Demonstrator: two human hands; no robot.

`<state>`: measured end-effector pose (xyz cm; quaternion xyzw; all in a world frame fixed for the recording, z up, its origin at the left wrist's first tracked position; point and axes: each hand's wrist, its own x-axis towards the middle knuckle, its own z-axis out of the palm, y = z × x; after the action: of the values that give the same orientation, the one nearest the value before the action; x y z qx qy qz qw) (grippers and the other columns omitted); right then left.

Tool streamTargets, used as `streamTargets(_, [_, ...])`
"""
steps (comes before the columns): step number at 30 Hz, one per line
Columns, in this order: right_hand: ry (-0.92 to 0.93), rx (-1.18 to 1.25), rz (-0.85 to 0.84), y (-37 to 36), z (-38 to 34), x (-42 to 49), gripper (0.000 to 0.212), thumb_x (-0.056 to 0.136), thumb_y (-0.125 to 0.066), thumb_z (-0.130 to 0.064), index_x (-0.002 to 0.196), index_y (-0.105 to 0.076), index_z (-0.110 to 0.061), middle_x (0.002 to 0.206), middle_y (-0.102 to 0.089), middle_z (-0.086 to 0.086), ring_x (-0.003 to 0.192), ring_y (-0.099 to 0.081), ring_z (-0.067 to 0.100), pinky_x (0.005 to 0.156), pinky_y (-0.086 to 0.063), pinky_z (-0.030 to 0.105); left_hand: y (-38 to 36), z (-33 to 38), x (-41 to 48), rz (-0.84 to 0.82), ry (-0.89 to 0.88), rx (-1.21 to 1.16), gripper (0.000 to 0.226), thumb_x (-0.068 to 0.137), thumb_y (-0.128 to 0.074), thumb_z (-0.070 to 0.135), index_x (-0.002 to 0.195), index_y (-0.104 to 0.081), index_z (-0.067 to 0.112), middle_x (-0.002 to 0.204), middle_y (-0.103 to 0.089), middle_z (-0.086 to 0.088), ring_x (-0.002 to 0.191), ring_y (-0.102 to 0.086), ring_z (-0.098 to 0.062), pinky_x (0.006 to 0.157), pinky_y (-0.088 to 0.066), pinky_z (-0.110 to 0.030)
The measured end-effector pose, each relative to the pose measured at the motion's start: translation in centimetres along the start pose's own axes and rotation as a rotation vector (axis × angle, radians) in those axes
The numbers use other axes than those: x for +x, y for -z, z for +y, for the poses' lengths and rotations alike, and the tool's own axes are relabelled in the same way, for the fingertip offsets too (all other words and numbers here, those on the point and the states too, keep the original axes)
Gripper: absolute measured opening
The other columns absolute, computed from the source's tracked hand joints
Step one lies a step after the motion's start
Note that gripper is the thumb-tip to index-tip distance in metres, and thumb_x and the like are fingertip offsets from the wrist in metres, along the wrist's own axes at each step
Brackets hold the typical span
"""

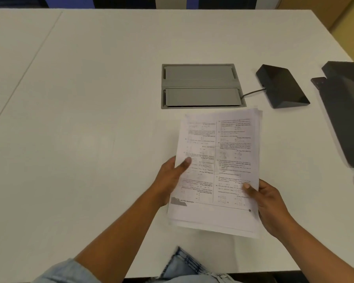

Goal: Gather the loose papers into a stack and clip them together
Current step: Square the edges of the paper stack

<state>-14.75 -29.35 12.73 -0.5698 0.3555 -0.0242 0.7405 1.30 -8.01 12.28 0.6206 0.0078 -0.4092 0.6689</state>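
Observation:
A stack of printed papers (219,160) is held over the white table (90,99), a little right of centre. The sheets are roughly squared, with some edges fanned out at the bottom and the top right. My left hand (170,178) grips the stack's left edge, thumb on top of the page. Gripping the lower right edge is my right hand (268,203), its thumb also on the top sheet. No clip is visible in this view.
A grey flap-lidded cable box (200,85) is set into the table just beyond the papers. A dark wedge-shaped device (282,86) with a cable lies to its right. A dark object (347,111) sits at the right edge.

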Motion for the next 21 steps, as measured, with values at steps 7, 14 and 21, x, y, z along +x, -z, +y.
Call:
streamTargets(7, [0.168,-0.082,-0.023,-3.0,-3.3,2.7,0.024,0.091,-0.064,-0.007,0.112,-0.071,-0.016,0.109,-0.078,0.001,0.101,-0.074,0.022,0.076,-0.06,0.029,0.4,3.2,-0.8,0.113,-0.22,0.012,0.019,0.09,-0.069,0.007,0.108,-0.073,0.011,0.108,-0.077,-0.007,0.095,-0.076,-0.025,0.078,-0.063,-0.041])
streamTargets(14, [0.266,-0.073,-0.033,-5.7,-5.1,3.8,0.03,0.084,-0.073,-0.011,0.114,-0.071,-0.014,0.111,-0.075,0.004,0.1,-0.073,0.018,0.083,-0.059,0.034,0.7,3.0,-1.4,0.322,-0.385,0.121,0.01,0.085,-0.076,0.018,0.091,-0.075,0.011,0.093,-0.076,-0.015,0.085,-0.074,-0.032,0.075,-0.061,-0.054])
streamTargets(21, [0.306,-0.154,-0.051,-6.3,-4.1,3.1,0.032,0.083,-0.075,-0.014,0.111,-0.068,-0.028,0.111,-0.073,0.002,0.103,-0.07,0.017,0.081,-0.058,0.034,0.1,2.8,-2.8,0.271,-0.407,0.115,0.02,0.082,-0.078,0.019,0.096,-0.074,0.032,0.091,-0.079,0.008,0.088,-0.075,-0.017,0.074,-0.064,-0.038])
